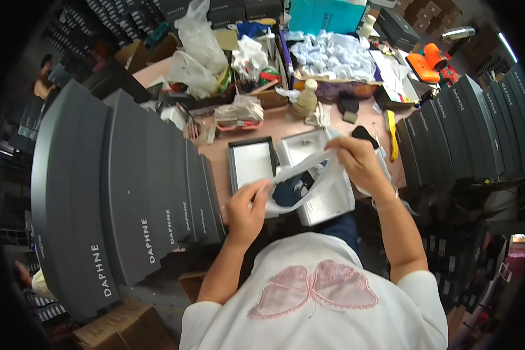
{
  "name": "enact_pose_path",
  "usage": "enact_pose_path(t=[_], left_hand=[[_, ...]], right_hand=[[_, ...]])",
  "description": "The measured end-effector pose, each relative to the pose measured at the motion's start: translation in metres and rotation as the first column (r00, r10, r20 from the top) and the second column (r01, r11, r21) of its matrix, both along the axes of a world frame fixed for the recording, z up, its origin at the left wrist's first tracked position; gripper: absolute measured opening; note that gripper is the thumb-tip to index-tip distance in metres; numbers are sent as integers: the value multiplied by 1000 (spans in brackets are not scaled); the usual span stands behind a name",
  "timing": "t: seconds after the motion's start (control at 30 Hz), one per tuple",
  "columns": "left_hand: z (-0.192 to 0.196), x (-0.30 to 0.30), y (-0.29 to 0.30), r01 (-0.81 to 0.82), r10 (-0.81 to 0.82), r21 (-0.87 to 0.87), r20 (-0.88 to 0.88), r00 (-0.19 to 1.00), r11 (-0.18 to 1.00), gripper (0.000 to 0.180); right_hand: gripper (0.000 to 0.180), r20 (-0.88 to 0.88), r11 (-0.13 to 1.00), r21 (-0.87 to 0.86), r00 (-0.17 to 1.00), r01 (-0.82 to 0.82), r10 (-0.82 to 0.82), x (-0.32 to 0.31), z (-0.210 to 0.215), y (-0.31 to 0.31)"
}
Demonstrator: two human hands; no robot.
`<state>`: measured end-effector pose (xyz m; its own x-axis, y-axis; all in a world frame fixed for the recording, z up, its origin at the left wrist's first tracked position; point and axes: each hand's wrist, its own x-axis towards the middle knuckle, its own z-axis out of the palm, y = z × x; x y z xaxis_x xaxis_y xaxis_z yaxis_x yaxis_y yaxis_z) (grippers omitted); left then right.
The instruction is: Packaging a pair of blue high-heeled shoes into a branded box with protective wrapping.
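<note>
Between my two hands, a thin white translucent bag [328,179] is stretched wide at its mouth. My left hand [246,211] is closed on its left edge, fingertips pinched together. Higher up, my right hand [359,162] pinches the opposite edge. Through the opening shows a dark blue item [287,193], perhaps a shoe; I cannot tell whether it lies in the bag or behind it. Under the bag stands an open shoebox [324,211] with white inner walls, partly hidden by the bag and my right arm. A dark-rimmed box lid [232,166], white inside, lies left of it.
Tall stacks of dark grey shoeboxes flank me, left stack [143,169] and right stack [449,125]. Across the table [216,153] stand a cream bottle [305,100], a pink tray of papers [239,115], a box of crumpled white paper [335,55] and a yellow-handled tool [392,134].
</note>
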<state>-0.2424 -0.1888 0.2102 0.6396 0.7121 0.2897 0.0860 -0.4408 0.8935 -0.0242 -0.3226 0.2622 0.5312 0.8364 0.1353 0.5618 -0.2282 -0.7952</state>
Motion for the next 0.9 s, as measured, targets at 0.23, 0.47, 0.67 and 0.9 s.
enact_pose_path(t=[0.23, 0.47, 0.67, 0.9], left_hand=[[-56, -42, -7, 440, 37, -832, 455, 890, -337, 89], [-96, -20, -30, 27, 364, -958, 135, 922, 286, 63], [-106, 55, -108, -47, 29, -198, -94, 995, 979, 72], [-177, -27, -97, -117, -225, -755, -334, 915, 645, 34]], right_hand=[[22, -218, 827, 125, 798, -548, 561, -68, -2, 17], [34, -768, 785, -181, 583, -592, 263, -56, -73, -26], [67, -660, 955, -97, 700, 280, -272, -40, -80, -28], [65, -808, 938, -313, 561, -147, -181, 26, -155, -35]])
